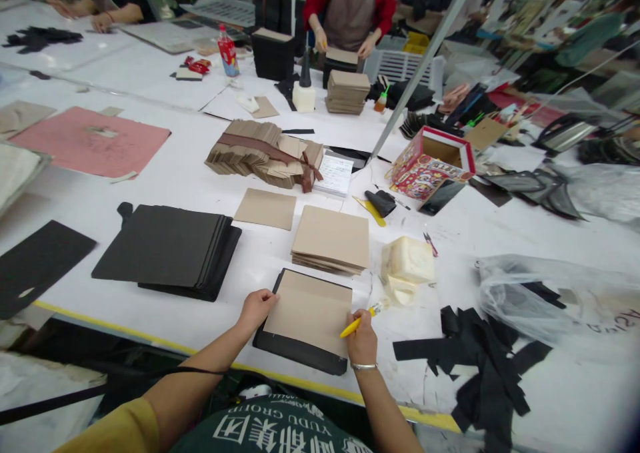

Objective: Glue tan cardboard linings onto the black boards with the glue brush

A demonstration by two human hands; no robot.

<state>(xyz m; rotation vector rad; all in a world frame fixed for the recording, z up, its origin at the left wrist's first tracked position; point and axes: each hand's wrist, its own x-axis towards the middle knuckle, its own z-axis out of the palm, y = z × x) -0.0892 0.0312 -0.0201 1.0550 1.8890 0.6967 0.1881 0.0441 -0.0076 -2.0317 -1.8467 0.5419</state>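
A tan cardboard sheet (310, 310) lies on a black sheet (305, 353) in front of me; a black strip shows along the near side. My left hand (257, 310) is closed at the cardboard's left edge, thumb and finger pinching there. In my right hand (362, 338) is a yellow-handled brush (354, 324), its bristles pointing up and right. That hand rests against the cardboard's right edge. Behind it stands a cream plastic container (407, 260) with a cut opening. A stack of tan cardboard (330, 236) sits just beyond the sheet.
To the left is a stack of black sheets (165, 246). Black strips (480, 360) lie in a heap at right, near a plastic bag (540, 293). Farther back are bundled cardboard pieces (260, 150), a red box (430, 166) and a slanted metal pole (425, 60). A co-worker (350, 13) stands opposite.
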